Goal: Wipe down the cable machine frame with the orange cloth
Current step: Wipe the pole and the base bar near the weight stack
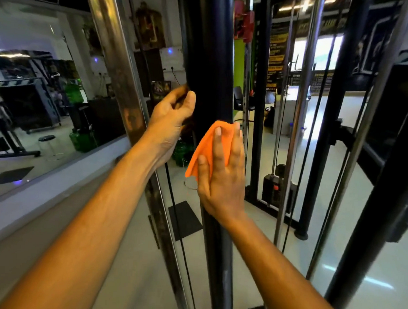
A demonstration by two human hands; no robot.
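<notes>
My right hand [220, 176], fingers straight and together, presses orange cloth [204, 152] onto black frame upright [210, 60]; left hand [169, 119] fingers curl round it, just above.

An open gap ran between the black upright [210, 60] and the chrome guide rod [296, 135]. Left of the upright, a thin cable [178, 224] and the mirror frame [122, 79] crowded close, seemingly leaving only a narrow slot.

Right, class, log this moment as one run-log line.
right hand: presses orange cloth on black metal frame post | left hand: grips post
</notes>
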